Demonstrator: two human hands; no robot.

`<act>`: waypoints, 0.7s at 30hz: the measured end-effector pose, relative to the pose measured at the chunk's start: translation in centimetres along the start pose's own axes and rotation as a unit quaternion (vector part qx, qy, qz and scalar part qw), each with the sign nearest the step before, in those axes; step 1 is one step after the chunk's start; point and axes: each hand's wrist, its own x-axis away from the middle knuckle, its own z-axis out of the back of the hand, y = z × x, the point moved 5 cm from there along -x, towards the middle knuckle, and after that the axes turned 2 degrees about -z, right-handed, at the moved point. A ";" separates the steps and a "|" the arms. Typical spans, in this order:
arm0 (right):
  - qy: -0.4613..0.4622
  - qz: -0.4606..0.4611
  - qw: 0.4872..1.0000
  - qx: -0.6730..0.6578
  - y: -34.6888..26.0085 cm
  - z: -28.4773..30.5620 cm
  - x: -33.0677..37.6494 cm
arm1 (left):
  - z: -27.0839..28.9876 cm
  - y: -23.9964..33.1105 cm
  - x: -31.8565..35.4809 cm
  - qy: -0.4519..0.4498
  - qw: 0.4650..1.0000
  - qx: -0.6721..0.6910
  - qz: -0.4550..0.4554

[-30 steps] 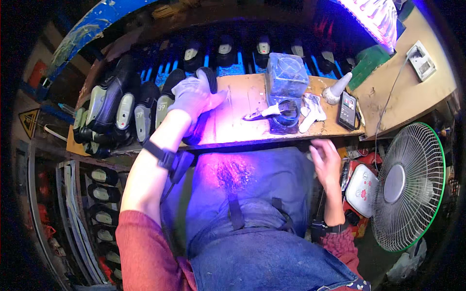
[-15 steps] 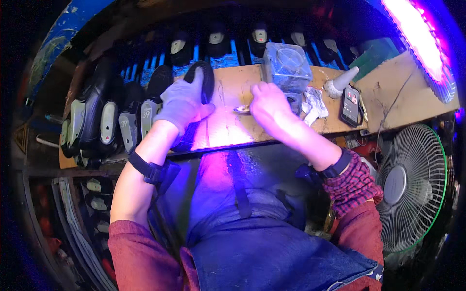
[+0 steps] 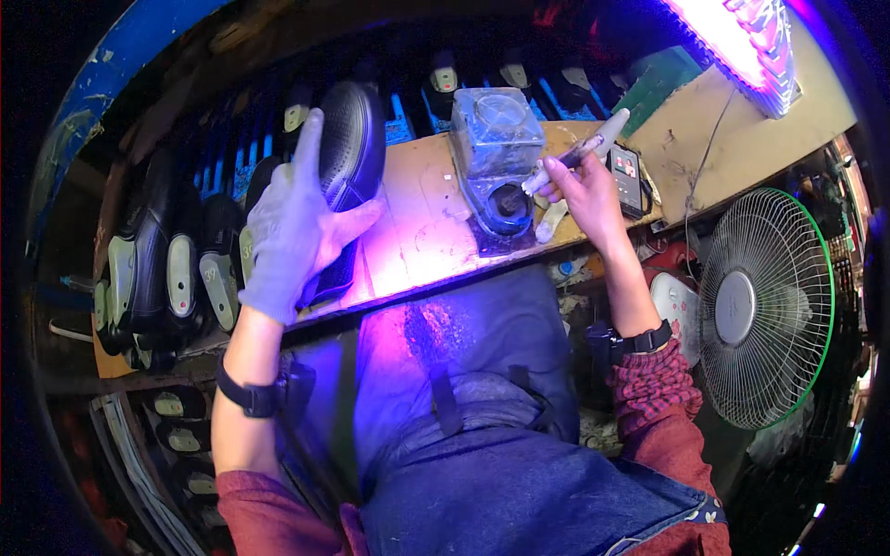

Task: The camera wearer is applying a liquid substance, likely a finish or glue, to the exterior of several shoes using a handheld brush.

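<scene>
My left hand (image 3: 292, 222), in a thin grey glove with the thumb and a fingertip uncovered, grips a black shoe (image 3: 350, 139) standing on the bench, its toe pointing away from me. The index finger lies stretched along the shoe's side. My bare right hand (image 3: 586, 193) pinches a slim brush (image 3: 582, 150) between thumb and fingers, its pale tip pointing down-left. That tip is beside the round dark opening of a small pot (image 3: 508, 206). Behind the pot stands a grimy, translucent block-shaped container (image 3: 499, 130).
More black shoes on grey numbered lasts (image 3: 181, 269) crowd the bench's left, with another row on blue racks behind. At right are a phone (image 3: 628, 181), a grey cone (image 3: 612, 130), a bright lamp (image 3: 742, 46) and a fan (image 3: 765, 306). The bench edge (image 3: 426, 284) runs before me.
My right hand has lifted off the bench and moved right to the pot, the brush now showing in its fingers. The shoe in my left hand has turned to show its upper.
</scene>
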 end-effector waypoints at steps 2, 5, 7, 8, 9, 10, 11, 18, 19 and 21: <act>0.013 0.006 1.000 -0.002 0.1 -0.2 0.4 | 1.6 0.3 1.7 0.210 0.953 0.185 -0.119; -0.002 0.103 0.993 0.055 0.4 -0.9 1.0 | 0.1 -0.6 4.0 0.346 0.897 0.158 -0.225; -0.007 0.138 0.984 0.110 -0.6 -1.5 1.6 | -3.9 -2.1 4.9 0.369 0.874 0.175 -0.261; -0.009 0.170 0.971 0.170 -1.2 -1.7 2.1 | -5.0 -2.4 5.5 0.367 0.872 0.161 -0.281; -0.011 0.152 0.975 0.161 -1.4 -1.7 2.3 | -5.6 -2.3 5.7 0.358 0.876 0.170 -0.274; -0.009 0.149 0.975 0.163 -1.1 -1.5 2.2 | -6.1 -2.3 5.8 0.349 0.881 0.178 -0.266; -0.008 0.170 0.969 0.178 -0.8 -1.5 2.0 | -5.9 -2.0 6.6 0.377 0.860 0.150 -0.310; 0.024 0.144 0.984 0.103 0.1 -1.0 2.7 | -7.5 -3.8 7.5 0.276 0.878 0.258 -0.295; 0.061 0.111 0.991 0.042 0.6 -0.7 3.1 | -8.0 -4.1 7.9 0.295 0.863 0.257 -0.320; 0.123 0.046 0.991 0.001 0.9 0.3 3.1 | -7.9 -4.0 8.6 0.302 0.860 0.247 -0.329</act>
